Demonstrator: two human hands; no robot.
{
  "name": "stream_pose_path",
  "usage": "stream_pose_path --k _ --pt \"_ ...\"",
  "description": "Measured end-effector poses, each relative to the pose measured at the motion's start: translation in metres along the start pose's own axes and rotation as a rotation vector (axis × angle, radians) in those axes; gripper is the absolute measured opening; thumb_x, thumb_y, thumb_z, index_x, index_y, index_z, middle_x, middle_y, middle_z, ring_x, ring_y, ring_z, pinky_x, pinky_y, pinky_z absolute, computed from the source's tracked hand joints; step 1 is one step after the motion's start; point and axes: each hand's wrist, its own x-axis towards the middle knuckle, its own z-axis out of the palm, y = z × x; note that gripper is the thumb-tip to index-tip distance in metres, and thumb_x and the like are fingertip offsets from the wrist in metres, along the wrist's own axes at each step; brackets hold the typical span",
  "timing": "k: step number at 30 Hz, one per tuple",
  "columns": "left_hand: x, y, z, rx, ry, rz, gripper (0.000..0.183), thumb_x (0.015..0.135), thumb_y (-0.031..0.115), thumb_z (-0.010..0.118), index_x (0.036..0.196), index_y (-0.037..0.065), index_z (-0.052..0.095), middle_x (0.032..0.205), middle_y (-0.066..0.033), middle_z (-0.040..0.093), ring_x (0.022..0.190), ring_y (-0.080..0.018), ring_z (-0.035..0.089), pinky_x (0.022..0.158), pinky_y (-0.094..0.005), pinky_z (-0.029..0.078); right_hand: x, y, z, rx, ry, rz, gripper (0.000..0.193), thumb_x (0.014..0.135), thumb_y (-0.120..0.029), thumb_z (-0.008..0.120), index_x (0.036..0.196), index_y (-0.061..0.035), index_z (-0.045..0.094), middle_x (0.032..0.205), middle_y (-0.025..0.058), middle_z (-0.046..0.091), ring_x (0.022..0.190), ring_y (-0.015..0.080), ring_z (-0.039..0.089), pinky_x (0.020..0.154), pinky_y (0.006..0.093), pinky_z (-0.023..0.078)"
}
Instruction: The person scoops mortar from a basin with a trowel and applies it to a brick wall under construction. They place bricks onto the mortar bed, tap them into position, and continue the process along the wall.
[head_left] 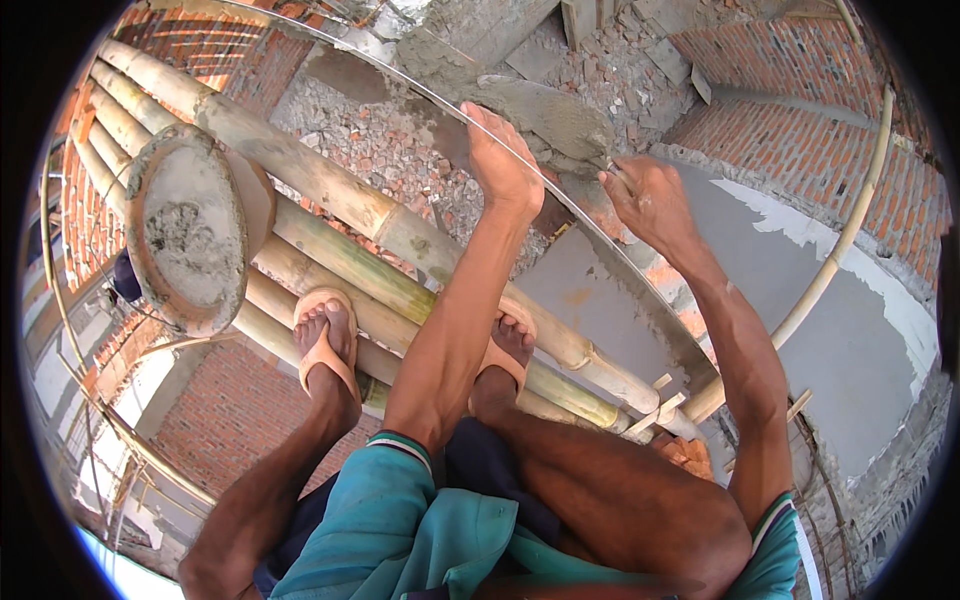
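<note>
While the left hand [503, 165] grips a straightedge [560, 200], the right hand [645, 200] clasps a trowel [540, 110].

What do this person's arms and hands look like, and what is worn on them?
Both arms are bare from the short teal sleeves down, and the sleeves end in striped dark-and-white cuffs. The left hand and right hand wear no gloves. Grey mortar smears the right fingers. No watch or rings are visible.

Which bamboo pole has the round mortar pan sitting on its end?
The top bamboo pole, nearest the rubble: the mortar pan rests on its left end. The other poles lie lower, under the sandalled feet.
</note>
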Motion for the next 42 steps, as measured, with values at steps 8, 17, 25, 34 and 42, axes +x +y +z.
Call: stream_pose_path --k 8,17,25,34,42 --pt "-0.008 0.04 -0.014 0.147 -0.033 0.004 0.09 0.109 0.056 0.04 0.169 0.01 -0.01 0.176 -0.0117 -0.019 0.161 -0.0256 -0.021 0.131 -0.0382 -0.01 -0.013 0.012 -0.045 0.038 -0.268 0.131 0.03 0.096 -0.021 0.066 0.088 0.0081 0.068 0.065 0.0257 0.054 0.058 0.0383 0.054 0.063 0.05 0.046" --pt "-0.029 0.075 -0.056 0.492 -0.071 0.052 0.072 0.113 0.039 0.041 0.169 0.004 0.011 0.176 -0.0202 0.006 0.164 -0.0321 0.002 0.133 -0.0435 0.005 -0.068 0.02 -0.084 0.054 -0.381 0.54 0.034 0.099 -0.025 0.064 0.092 0.0087 0.068 0.064 0.0205 0.05 0.062 0.033 0.047 0.065 0.0482 0.044" --pt "-0.041 0.036 -0.071 0.625 -0.05 -0.062 0.062 0.112 0.034 0.05 0.163 0.003 0.029 0.169 -0.0174 0.028 0.159 -0.0303 0.025 0.13 -0.0443 0.021 -0.025 0.008 -0.072 -0.098 -0.368 0.243 0.037 0.1 -0.026 0.062 0.088 0.009 0.062 0.067 0.0264 0.05 0.064 0.0402 0.052 0.068 0.0522 0.043" --pt "-0.053 0.034 -0.091 0.745 -0.059 -0.047 0.044 0.113 0.029 0.05 0.153 0.011 0.042 0.157 -0.013 0.042 0.152 -0.0294 0.035 0.126 -0.0456 0.029 -0.039 0.003 -0.076 -0.17 -0.308 0.199 0.034 0.101 -0.023 0.061 0.087 0.0087 0.063 0.074 0.0294 0.056 0.07 0.0482 0.055 0.071 0.0553 0.043" --pt "-0.06 0.053 -0.098 1.032 -0.194 0.15 0.049 0.113 0.027 0.046 0.151 -0.003 0.044 0.153 -0.019 0.048 0.139 -0.0242 0.048 0.116 -0.0376 0.037 -0.039 0.001 -0.077 -0.223 -0.408 0.193 0.036 0.103 -0.024 0.058 0.089 0.0084 0.064 0.075 0.0285 0.059 0.072 0.0469 0.059 0.073 0.0544 0.046"
